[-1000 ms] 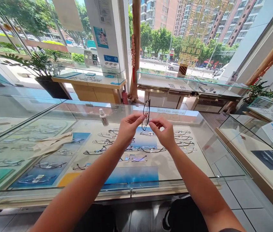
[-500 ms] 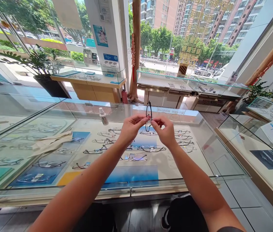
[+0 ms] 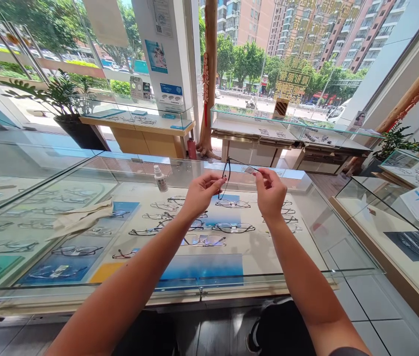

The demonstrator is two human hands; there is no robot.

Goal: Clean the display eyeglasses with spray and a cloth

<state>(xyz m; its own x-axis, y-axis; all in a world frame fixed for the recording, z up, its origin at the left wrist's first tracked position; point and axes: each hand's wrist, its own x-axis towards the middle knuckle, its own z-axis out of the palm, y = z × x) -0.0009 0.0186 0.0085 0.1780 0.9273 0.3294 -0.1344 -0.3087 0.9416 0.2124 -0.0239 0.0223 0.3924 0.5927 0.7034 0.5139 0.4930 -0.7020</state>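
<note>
A thin dark pair of eyeglasses [image 3: 229,169] is held up on edge above the glass display counter [image 3: 209,271]. My left hand [image 3: 201,197] is closed, pinching the front of the frame between thumb and fingers. A temple stretches out to the right, with a small pale tag [image 3: 249,169] on it. The fingertips of my right hand [image 3: 272,194] are closed on that temple close to its end. Below my hands, several more eyeglasses [image 3: 233,228] lie in rows inside the counter.
A white spray bottle [image 3: 160,179] stands on the counter glass beyond my left forearm. A beige cloth [image 3: 81,218] lies crumpled to the left. More display cases [image 3: 138,133] line the window, and another case [image 3: 376,217] stands at the right. A potted plant [image 3: 79,132] is at the far left.
My right hand has moved to the right, away from my left hand, and now holds the temple, which extends outward. My left hand keeps its pinch on the frame, which has turned slightly.
</note>
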